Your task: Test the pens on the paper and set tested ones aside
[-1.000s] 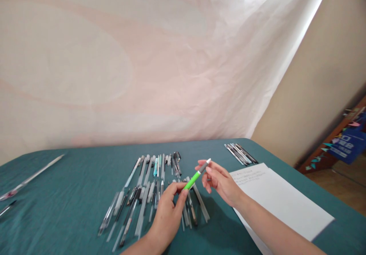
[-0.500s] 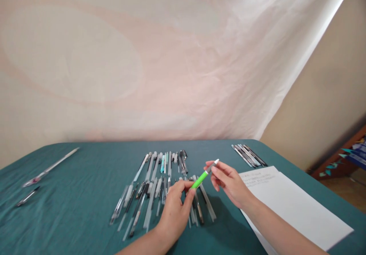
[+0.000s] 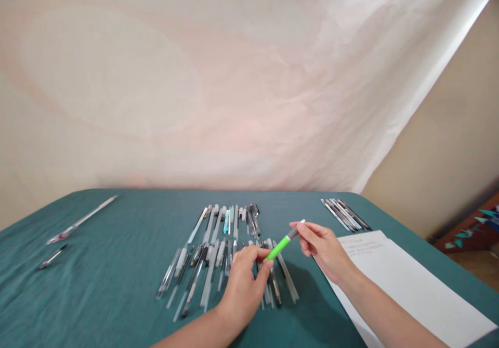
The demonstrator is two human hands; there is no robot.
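Observation:
A bright green pen (image 3: 281, 246) with a grey section and a white tip is held up slantwise over the table. My left hand (image 3: 245, 280) pinches its lower green end between thumb and fingers. At the grey upper end, my right hand (image 3: 323, 245) has its thumb and fingertips closed around the pen. Beneath and behind my left hand lie two rows of pens, a back row (image 3: 214, 223) and a front row (image 3: 195, 275); part of the front row is hidden by my left hand. Most are clear, white or black, with one turquoise pen (image 3: 226, 221).
White paper sheets (image 3: 405, 285) with faint handwriting lie at the right. Behind them is a bundle of several pens (image 3: 345, 214). At the left are a long clear pen-like item (image 3: 83, 219) and a short dark pen (image 3: 53, 257). A pale cloth (image 3: 234, 103) hangs behind the green-covered table (image 3: 117, 296).
My right hand's fingers have closed onto the grey upper end of the green pen. The left grip stays. The whole view has shifted slightly.

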